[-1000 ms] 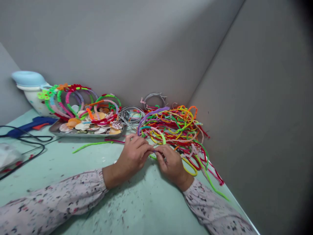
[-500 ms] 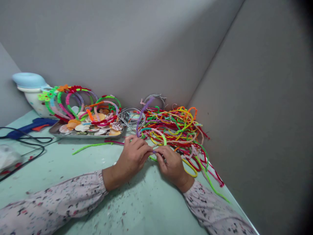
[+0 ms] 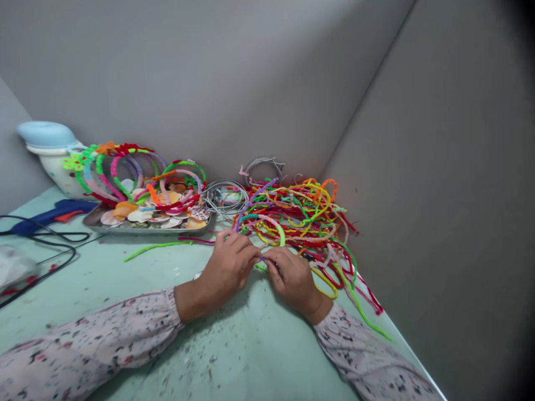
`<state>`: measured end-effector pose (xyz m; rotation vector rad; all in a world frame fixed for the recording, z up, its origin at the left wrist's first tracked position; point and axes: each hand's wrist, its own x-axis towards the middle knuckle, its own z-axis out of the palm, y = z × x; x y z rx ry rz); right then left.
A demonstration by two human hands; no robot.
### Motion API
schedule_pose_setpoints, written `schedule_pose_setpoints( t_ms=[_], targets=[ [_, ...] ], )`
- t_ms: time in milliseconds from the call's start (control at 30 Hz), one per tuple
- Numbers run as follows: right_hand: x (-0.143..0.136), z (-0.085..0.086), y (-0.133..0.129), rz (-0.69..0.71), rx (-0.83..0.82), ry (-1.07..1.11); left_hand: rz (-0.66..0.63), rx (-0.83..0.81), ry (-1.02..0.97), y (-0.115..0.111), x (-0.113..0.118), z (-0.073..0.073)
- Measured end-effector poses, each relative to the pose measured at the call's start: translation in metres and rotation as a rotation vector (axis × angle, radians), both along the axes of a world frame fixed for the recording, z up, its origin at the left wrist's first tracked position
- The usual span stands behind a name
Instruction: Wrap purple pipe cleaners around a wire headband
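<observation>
My left hand [image 3: 231,262] and my right hand [image 3: 292,278] meet fingertip to fingertip above the table, both closed. They pinch a purple pipe cleaner [image 3: 239,216]; its long free end rises behind my left hand and leans right over the pile. A short purple bit shows between the two sets of fingertips. Just beyond my hands arches a band wrapped in teal, pink and light green [image 3: 273,224]. Its lower part is hidden by my fingers, so I cannot tell whether they hold it too.
Behind my hands lies a tangled pile of coloured pipe cleaners [image 3: 309,209]. Left of it are wire hoops [image 3: 225,195] and a metal tray [image 3: 146,229] of seashells with wrapped headbands. A blue glue gun [image 3: 54,214], black cord [image 3: 73,259] and blue-lidded container [image 3: 52,159] stand far left.
The free end of the purple pipe cleaner has swung down and to the right, toward the pile. My hands hold nearly the same place and stay pinched.
</observation>
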<state>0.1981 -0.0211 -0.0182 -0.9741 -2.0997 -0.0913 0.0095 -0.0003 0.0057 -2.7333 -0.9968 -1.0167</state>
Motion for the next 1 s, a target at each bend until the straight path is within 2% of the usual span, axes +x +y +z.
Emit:
schedule_pose_setpoints(
  t_ms=[667,1000],
  targets=[
    [0.0024,-0.0012,-0.0004,0.016,0.037,-0.037,-0.053,-0.101,-0.016,0.0026,-0.0008,-0.0011],
    [0.0012,0.0014,0.0001,0.008,-0.028,-0.017,-0.013,-0.057,-0.014,0.0028,0.0002,-0.0011]
  ],
)
